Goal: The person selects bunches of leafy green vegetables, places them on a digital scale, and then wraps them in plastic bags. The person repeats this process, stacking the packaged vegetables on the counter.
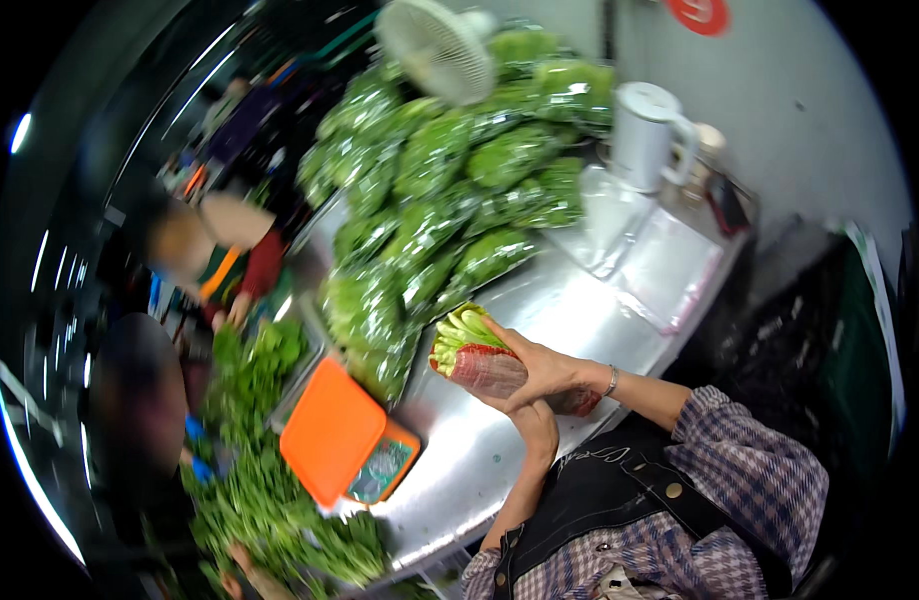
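Observation:
Both my hands hold a bundle of leafy greens point(457, 334) with pale green stem ends, in a clear plastic bag with red print point(493, 369). My right hand point(546, 367), with a bracelet at the wrist, grips it from above, its thumb and fingers spread around the bag. My left hand point(533, 420) supports it from beneath, mostly hidden by the bundle and the right hand. The bundle is held tilted above the metal table point(459, 457), stem ends toward the pile of bagged leafy greens point(429, 172).
An orange weighing scale point(336, 431) stands left of my hands. Loose greens point(279, 517) lie beyond it, with other people's hands point(238, 559) among them. Plastic bags point(666, 262), a white jug point(643, 135) and a dark phone-like object point(726, 206) lie rightward. A fan point(437, 52) stands behind the pile.

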`<state>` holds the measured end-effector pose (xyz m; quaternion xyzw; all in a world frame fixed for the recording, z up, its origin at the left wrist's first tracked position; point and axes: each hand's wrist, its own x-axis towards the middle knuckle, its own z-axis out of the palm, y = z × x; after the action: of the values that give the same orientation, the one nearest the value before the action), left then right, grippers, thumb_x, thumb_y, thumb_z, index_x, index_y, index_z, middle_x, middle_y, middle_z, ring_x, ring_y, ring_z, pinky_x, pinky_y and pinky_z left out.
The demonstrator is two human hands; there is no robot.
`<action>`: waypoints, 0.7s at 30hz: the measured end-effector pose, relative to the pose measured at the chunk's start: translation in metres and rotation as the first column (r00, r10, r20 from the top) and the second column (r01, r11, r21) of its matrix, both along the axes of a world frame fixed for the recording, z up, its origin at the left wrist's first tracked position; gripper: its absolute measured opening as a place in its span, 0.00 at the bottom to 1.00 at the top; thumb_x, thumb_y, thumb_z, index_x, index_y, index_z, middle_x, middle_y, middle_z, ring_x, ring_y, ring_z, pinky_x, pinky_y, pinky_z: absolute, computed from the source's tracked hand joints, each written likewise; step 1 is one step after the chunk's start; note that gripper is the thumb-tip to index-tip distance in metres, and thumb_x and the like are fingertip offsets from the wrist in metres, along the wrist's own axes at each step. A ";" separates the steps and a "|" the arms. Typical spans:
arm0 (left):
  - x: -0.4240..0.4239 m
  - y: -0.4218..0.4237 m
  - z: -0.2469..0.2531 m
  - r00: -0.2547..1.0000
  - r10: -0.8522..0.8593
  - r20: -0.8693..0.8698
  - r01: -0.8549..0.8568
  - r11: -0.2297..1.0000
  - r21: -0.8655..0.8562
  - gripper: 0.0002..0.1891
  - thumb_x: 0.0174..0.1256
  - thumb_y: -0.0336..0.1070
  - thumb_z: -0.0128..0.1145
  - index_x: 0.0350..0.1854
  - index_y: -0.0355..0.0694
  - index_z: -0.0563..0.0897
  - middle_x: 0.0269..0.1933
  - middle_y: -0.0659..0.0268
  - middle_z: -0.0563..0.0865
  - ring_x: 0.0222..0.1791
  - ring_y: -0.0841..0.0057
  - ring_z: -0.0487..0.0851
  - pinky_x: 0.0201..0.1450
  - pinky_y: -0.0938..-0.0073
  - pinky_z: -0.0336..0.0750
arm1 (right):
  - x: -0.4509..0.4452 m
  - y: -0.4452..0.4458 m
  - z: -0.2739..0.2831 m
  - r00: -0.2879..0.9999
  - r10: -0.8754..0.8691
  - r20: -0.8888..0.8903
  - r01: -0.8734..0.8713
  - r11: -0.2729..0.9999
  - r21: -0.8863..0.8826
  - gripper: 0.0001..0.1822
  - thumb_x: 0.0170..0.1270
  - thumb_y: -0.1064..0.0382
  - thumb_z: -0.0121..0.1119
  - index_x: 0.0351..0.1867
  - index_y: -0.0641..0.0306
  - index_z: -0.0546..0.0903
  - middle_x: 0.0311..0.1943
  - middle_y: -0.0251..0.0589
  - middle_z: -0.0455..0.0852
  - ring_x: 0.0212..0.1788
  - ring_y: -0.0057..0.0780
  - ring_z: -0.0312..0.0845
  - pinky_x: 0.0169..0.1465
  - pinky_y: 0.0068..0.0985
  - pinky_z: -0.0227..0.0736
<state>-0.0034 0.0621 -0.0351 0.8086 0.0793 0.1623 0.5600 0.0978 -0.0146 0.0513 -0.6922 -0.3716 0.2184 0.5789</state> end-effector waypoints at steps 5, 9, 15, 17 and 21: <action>0.027 -0.087 0.077 0.974 -0.225 0.032 0.222 0.972 0.078 0.50 0.57 0.26 0.55 0.69 0.35 0.27 0.69 0.44 0.47 0.67 0.59 0.57 0.67 0.70 0.55 | 0.010 -0.115 -0.001 0.930 -0.210 -0.303 0.275 0.943 0.189 0.63 0.41 0.63 0.73 0.72 0.59 0.38 0.69 0.51 0.52 0.70 0.36 0.49 0.70 0.29 0.47; 0.058 -0.134 0.077 0.741 -0.666 0.083 0.634 0.654 -0.414 0.48 0.59 0.30 0.56 0.71 0.39 0.33 0.72 0.46 0.45 0.72 0.55 0.47 0.71 0.64 0.46 | -0.007 -0.218 -0.023 0.740 -0.605 -0.294 0.669 0.709 0.224 0.55 0.43 0.58 0.72 0.71 0.66 0.49 0.67 0.48 0.57 0.69 0.33 0.51 0.69 0.27 0.48; 0.147 -0.211 0.007 0.704 -0.674 -0.223 0.710 0.676 0.198 0.24 0.55 0.35 0.59 0.52 0.28 0.70 0.46 0.50 0.78 0.41 0.57 0.79 0.44 0.61 0.74 | -0.058 -0.310 -0.030 0.412 -0.858 -0.307 0.910 0.369 0.189 0.55 0.44 0.58 0.71 0.71 0.66 0.49 0.69 0.43 0.56 0.70 0.30 0.50 0.70 0.27 0.45; 0.155 -0.235 -0.013 0.747 -0.633 -0.204 0.614 0.538 0.577 0.21 0.53 0.37 0.61 0.44 0.27 0.71 0.42 0.49 0.75 0.39 0.56 0.77 0.41 0.59 0.75 | -0.073 -0.323 -0.038 0.335 -0.904 -0.266 0.942 0.317 0.111 0.55 0.44 0.58 0.71 0.71 0.66 0.48 0.69 0.44 0.55 0.70 0.30 0.50 0.70 0.27 0.45; 0.168 -0.254 -0.044 0.763 -0.570 -0.304 0.603 0.460 0.651 0.16 0.52 0.32 0.58 0.38 0.27 0.69 0.39 0.47 0.73 0.38 0.50 0.76 0.39 0.54 0.75 | -0.086 -0.329 -0.053 0.310 -0.916 -0.253 0.950 0.308 0.048 0.55 0.44 0.58 0.71 0.71 0.65 0.47 0.69 0.44 0.56 0.70 0.30 0.51 0.70 0.26 0.46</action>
<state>0.1644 -0.1917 -0.0795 0.9397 -0.2611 -0.0400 0.2172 0.0119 -0.3437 -0.0018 -0.6978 0.1341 -0.1338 0.6908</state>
